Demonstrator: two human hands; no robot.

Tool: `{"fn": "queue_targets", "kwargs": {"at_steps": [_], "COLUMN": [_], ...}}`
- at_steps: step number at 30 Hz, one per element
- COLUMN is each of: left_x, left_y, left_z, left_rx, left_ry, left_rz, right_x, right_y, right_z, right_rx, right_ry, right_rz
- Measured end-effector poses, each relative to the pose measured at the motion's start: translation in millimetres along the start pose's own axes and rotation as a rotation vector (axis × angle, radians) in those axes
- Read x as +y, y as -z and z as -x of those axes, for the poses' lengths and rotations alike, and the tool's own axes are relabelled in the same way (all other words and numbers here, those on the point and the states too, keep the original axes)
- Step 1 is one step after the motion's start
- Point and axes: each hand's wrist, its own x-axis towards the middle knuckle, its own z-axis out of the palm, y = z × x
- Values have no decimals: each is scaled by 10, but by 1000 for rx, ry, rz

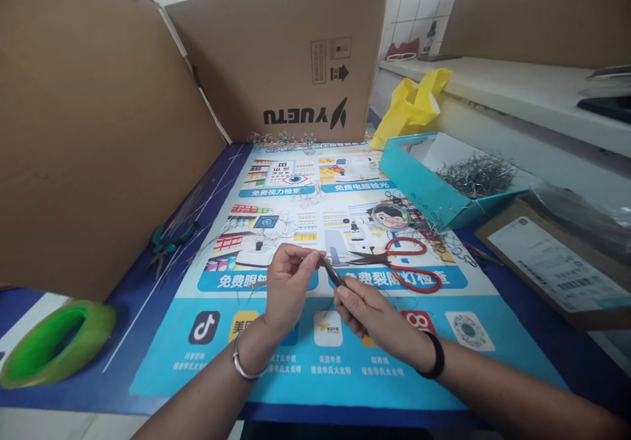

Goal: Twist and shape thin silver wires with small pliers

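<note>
My left hand (288, 282) is closed in a pinch on a thin metal wire (315, 254) just above the poster. My right hand (367, 315) grips small dark pliers (332, 272), whose tip meets the wire beside my left fingertips. Both hands hover over a printed blue poster (345, 374) spread on the table. Red-handled scissors (401, 266) lie on the poster just beyond my right hand.
A teal box (419, 183) of metal wire pieces (476, 173) sits at the right. Cardboard panels (98, 131) wall the left and back. A green tape roll (54, 341) lies at the left, green-handled pliers (165, 246) near the cardboard, and a yellow bag (411, 104) behind.
</note>
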Motion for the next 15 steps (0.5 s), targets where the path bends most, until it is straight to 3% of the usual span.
{"fn": "queue_targets", "kwargs": {"at_steps": [15], "left_x": [30], "left_y": [27], "left_z": [-11], "left_rx": [-54], "left_ry": [-39], "left_rz": [-17], "right_x": [-68], "right_y": [31], "right_z": [23], "right_rx": [-2], "right_ry": [-42], "right_rz": [51]}}
